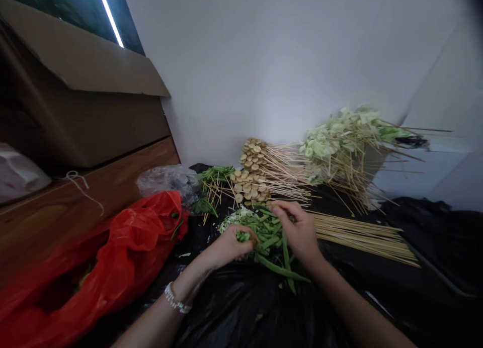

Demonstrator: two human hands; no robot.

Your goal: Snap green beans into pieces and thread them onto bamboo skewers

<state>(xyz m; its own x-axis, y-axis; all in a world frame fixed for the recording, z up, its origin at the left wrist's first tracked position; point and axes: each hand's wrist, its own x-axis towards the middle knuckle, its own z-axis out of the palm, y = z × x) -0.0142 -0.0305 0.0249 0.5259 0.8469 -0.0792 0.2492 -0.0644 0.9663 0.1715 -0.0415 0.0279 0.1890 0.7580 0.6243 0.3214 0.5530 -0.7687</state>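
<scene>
Left hand (pixel 231 247) low centre, fingers curled, pinching a small bunch of cut green beans (pixel 242 236) against the thumb. Right hand (pixel 298 233) just right of it, fingertips drawn together at the top of the bean pile (pixel 269 242); whether they pinch a piece, cannot tell. The pile sits between both hands on a black plastic sheet (pixel 241 308), within easy reach of each, with shredded pale vegetable (pixel 234 221) touching its upper left edge.

Bare bamboo skewers (pixel 362 237) lie side by side right of the right hand, apparently aligned for quick picking. Behind, mushroom skewers (pixel 251 172) and pale leafy skewers (pixel 339 139) lean against the white wall (pixel 264 61), perhaps to save sheet space. Smaller green skewers (pixel 217 179) lie upper left of the pile. A red plastic bag (pixel 101 267) slumps at lower left, its mouth toward the work, beside a wooden bench (pixel 94 197).
</scene>
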